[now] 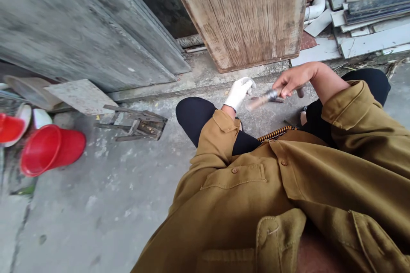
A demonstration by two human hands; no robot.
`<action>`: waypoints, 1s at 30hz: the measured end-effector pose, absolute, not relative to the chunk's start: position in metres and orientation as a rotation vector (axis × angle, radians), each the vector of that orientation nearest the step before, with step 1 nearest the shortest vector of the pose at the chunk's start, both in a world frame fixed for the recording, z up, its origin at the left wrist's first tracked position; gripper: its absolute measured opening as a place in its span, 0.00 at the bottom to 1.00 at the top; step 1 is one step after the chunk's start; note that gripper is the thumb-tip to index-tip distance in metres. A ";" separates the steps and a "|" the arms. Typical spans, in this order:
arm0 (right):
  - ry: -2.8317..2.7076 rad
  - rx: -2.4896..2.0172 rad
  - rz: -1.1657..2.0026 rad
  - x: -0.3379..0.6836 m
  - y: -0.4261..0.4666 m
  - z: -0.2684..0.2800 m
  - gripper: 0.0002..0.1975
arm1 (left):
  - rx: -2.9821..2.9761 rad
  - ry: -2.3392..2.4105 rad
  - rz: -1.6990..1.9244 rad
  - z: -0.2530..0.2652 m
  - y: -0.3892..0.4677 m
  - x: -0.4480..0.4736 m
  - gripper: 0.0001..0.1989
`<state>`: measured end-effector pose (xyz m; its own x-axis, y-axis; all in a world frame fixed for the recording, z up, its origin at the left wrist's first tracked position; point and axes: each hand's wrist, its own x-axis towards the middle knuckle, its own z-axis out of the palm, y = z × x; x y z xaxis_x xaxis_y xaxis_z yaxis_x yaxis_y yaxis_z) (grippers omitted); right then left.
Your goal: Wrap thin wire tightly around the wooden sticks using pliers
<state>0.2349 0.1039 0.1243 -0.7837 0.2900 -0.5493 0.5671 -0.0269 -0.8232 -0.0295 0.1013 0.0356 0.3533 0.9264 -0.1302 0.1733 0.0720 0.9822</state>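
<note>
My left hand (238,93) wears a white glove, its fingers curled inward above the concrete ground near my left knee. Whatever they may hold is hidden. My right hand (296,79) is bare and closed around a slim tool (259,101). This tool has a pale brownish end, smeared by motion, and a silvery grey band beside my fingers; I cannot tell its exact kind. Its pale end points at the gloved hand, just short of it. Below my right hand, a dark piece (276,99) shows near the ground, partly hidden.
Ahead, a worn wooden panel (237,17) stands on a concrete ledge. Grey boards (96,38) lean at the left. A small wooden stool (141,126) and a red bucket (53,149) lie on the ground to my left. Stacked tile pieces (374,47) are at the right.
</note>
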 end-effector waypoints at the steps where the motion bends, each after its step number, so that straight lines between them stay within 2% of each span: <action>1: 2.137 1.021 -1.974 0.241 0.105 0.130 0.19 | 1.415 1.096 0.730 0.032 0.100 -0.027 0.12; 3: 2.324 1.329 -2.089 0.254 0.108 0.136 0.15 | 1.478 1.036 0.591 0.028 0.097 -0.022 0.12; 5: 2.364 1.718 -2.030 0.263 0.112 0.136 0.10 | 1.551 0.891 0.448 0.026 0.092 -0.018 0.11; 8: 2.221 2.152 -1.429 0.263 0.119 0.123 0.06 | 1.587 0.679 0.323 0.028 0.085 -0.015 0.12; 10: 2.151 2.121 -0.951 0.255 0.121 0.110 0.04 | 1.570 0.602 0.302 0.030 0.082 -0.015 0.16; 12: 2.122 1.898 -0.732 0.244 0.120 0.098 0.05 | 1.539 0.577 0.321 0.032 0.082 -0.016 0.18; 14: 2.037 1.604 -0.824 0.234 0.116 0.089 0.05 | 1.503 0.603 0.408 0.035 0.083 -0.017 0.17; 17: 1.848 1.158 -1.240 0.222 0.105 0.093 0.04 | 1.473 0.773 0.587 0.038 0.089 -0.021 0.12; 20: 1.872 0.954 -1.611 0.224 0.100 0.113 0.13 | 1.487 1.016 0.701 0.037 0.096 -0.024 0.08; 22: 2.036 1.082 -1.752 0.233 0.102 0.126 0.19 | 1.502 1.114 0.735 0.035 0.098 -0.024 0.09; 24: 2.285 1.405 -1.784 0.245 0.106 0.132 0.19 | 1.506 1.119 0.696 0.032 0.097 -0.023 0.11; 27: 2.405 1.914 -1.593 0.257 0.115 0.126 0.17 | 1.539 0.953 0.528 0.029 0.091 -0.018 0.12; 30: 2.222 2.204 -1.347 0.254 0.121 0.113 0.11 | 1.587 0.725 0.370 0.028 0.083 -0.013 0.13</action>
<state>0.2541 0.1207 0.1130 -0.1428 0.9326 -0.3315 0.7251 -0.1294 -0.6764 -0.0130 0.0826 0.0278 0.7477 0.6409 -0.1738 0.2354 -0.0111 0.9718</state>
